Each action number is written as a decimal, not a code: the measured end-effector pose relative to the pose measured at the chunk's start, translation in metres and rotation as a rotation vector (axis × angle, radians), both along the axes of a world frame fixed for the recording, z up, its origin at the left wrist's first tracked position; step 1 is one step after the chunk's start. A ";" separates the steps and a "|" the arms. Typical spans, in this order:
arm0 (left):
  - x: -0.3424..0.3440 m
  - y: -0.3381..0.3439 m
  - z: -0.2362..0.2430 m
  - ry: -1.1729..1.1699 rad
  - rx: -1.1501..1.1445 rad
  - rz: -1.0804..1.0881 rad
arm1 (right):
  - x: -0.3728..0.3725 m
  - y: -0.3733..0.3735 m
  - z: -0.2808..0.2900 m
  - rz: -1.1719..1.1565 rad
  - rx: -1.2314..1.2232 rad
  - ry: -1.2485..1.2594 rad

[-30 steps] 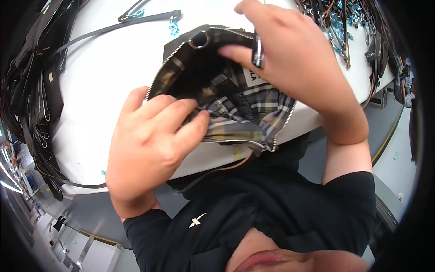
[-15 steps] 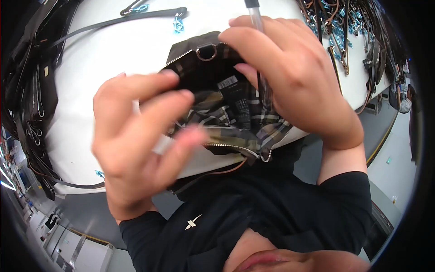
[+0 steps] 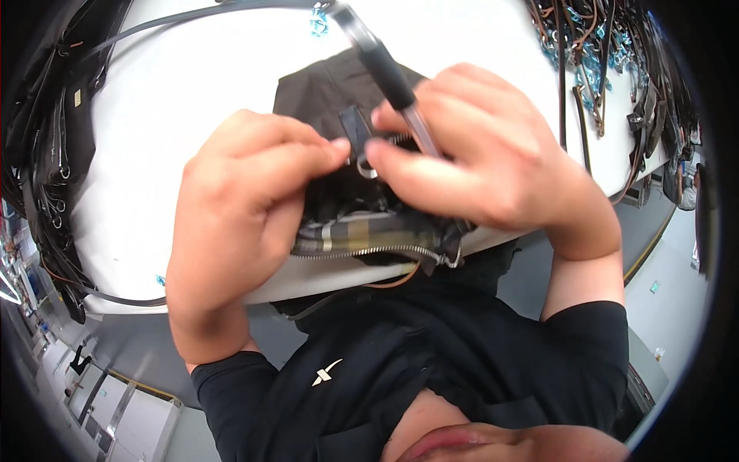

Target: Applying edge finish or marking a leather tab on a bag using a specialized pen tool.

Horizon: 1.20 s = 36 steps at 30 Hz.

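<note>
A dark bag point(image 3: 308, 88) with a plaid lining lies on the white table, its zippered mouth partly open toward me. At its far rim stands a black strap tab point(image 3: 354, 127) with a metal D-ring point(image 3: 368, 171). My left hand point(image 3: 246, 181) is closed, thumb and fingers pinched on the bag's rim just left of the tab. My right hand point(image 3: 477, 158) grips a pen point(image 3: 389, 73) with a clear barrel and a black section, pointing up and away. Its thumb and fingertip are at the tab's right side. Both hands hide parts of the rim.
Dark bags with metal hooks point(image 3: 58, 146) are piled along the left of the white table point(image 3: 192, 69). A black strap point(image 3: 192, 14) crosses the far left. Several straps with blue-wrapped metal hardware point(image 3: 596, 65) lie at the far right. Grey floor point(image 3: 138, 339) shows beyond the near edge.
My left hand has gone from spread fingers to a pinch at the rim. My right hand has moved nearer with the pen tilting left. The tab has come upright, and the lining shows less.
</note>
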<state>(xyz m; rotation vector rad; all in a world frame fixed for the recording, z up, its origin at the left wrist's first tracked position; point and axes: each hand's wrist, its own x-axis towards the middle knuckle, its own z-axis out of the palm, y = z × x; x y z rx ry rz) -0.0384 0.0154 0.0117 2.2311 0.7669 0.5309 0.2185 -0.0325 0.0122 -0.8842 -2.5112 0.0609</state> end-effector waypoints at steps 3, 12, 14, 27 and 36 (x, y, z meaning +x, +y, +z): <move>0.003 -0.004 -0.003 0.103 0.096 -0.141 | 0.001 -0.014 -0.003 0.032 -0.230 -0.125; -0.001 -0.004 -0.007 0.432 0.116 -0.284 | 0.020 -0.005 0.010 -0.125 -0.562 0.196; 0.000 -0.004 -0.009 0.452 0.121 -0.276 | 0.016 -0.005 -0.015 -0.081 -0.319 0.470; 0.002 -0.005 -0.010 0.553 0.120 -0.287 | -0.005 -0.019 0.006 -0.316 -0.692 0.210; 0.014 -0.008 0.010 0.731 0.064 -0.271 | -0.019 -0.028 0.016 -0.491 -0.641 0.159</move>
